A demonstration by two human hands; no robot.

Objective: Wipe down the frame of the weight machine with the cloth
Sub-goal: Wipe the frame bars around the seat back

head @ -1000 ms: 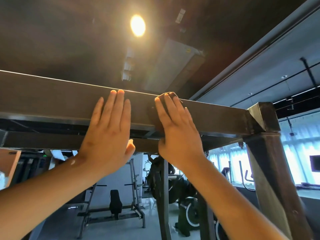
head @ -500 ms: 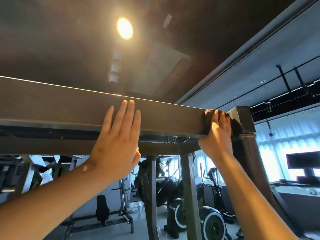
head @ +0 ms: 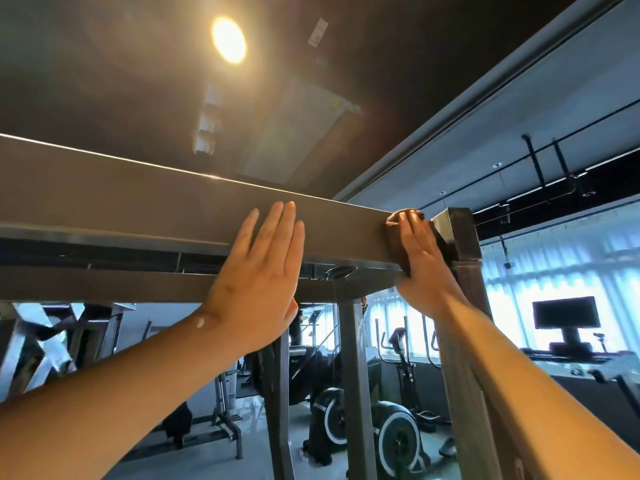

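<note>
Pressing cloth (head: pixel 394 241) to frame (head: pixel 138 202) w/ right hand (head: pixel 420 259); left hand (head: pixel 258 271) flat alongside.

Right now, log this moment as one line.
left hand: flat on top beam | right hand: presses cloth on beam's right end

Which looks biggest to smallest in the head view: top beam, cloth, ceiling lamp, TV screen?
1. top beam, by far.
2. TV screen, though it stands far off.
3. ceiling lamp and cloth: too alike to rank; the right hand covers most of the cloth.
</note>
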